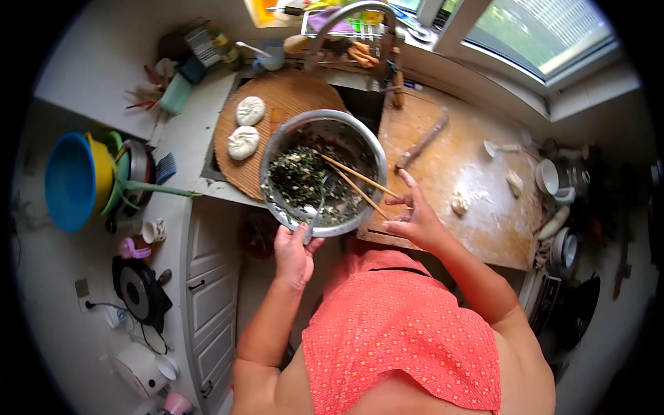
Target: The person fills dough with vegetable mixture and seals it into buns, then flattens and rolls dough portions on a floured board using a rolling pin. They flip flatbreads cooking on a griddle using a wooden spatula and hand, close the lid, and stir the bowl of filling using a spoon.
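Note:
A steel mixing bowl (379, 160) holds chopped green filling (299, 173) and stands tilted at the counter's front. My left hand (296, 254) is closed at its near rim, with the handle of a metal spoon (319, 207) under the thumb. Two wooden chopsticks (360, 174) lean out of the filling across the right rim. Close by their outer ends, my right hand (416, 220) has its fingers apart, the index finger stretched toward a thin rolling pin (423, 142) on the floured wooden board (408, 117). Whether a fingertip touches the pin or chopsticks I cannot tell.
Two pleated buns (246, 126) sit on a round ridged mat (297, 84) behind the bowl. On the board lie dough pieces (459, 203) and a white-handled scraper (501, 148). A faucet (353, 8) arches behind; stacked basins (69, 181) stand left, bowls (548, 177) right.

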`<state>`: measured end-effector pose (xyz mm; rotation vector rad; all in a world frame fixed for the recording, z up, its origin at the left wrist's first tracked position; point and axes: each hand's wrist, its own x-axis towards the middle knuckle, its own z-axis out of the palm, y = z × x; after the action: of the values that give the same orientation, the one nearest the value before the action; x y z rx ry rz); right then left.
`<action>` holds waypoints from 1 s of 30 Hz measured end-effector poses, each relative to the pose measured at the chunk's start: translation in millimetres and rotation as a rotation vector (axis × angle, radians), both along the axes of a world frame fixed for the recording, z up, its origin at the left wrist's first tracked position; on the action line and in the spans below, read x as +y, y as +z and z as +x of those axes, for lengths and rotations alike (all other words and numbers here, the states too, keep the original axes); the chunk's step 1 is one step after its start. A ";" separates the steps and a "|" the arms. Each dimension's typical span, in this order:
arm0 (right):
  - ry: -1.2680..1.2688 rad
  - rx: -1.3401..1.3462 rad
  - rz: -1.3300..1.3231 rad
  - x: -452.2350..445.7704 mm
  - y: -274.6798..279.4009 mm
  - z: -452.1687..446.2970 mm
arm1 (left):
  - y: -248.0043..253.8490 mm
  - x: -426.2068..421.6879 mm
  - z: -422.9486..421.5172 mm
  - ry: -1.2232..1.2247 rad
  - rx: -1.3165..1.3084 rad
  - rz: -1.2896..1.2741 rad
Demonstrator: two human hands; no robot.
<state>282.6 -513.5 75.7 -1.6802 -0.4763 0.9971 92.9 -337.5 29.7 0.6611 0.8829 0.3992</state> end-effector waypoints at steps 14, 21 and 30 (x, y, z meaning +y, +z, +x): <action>-0.250 -0.230 0.082 -66.5 -1.3 34.9 | -9.6 -57.4 38.9 -0.231 0.111 0.052; -0.350 -0.154 0.200 -90.2 -18.4 46.9 | -8.4 -81.4 49.2 -0.279 0.139 0.029; -0.318 -0.257 0.220 -121.3 -16.1 63.2 | 3.7 -100.6 60.2 -0.335 0.174 -0.042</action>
<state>345.8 -634.8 59.6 -1.6274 -0.4504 0.4825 153.0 -438.2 33.4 0.7981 0.9223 0.0225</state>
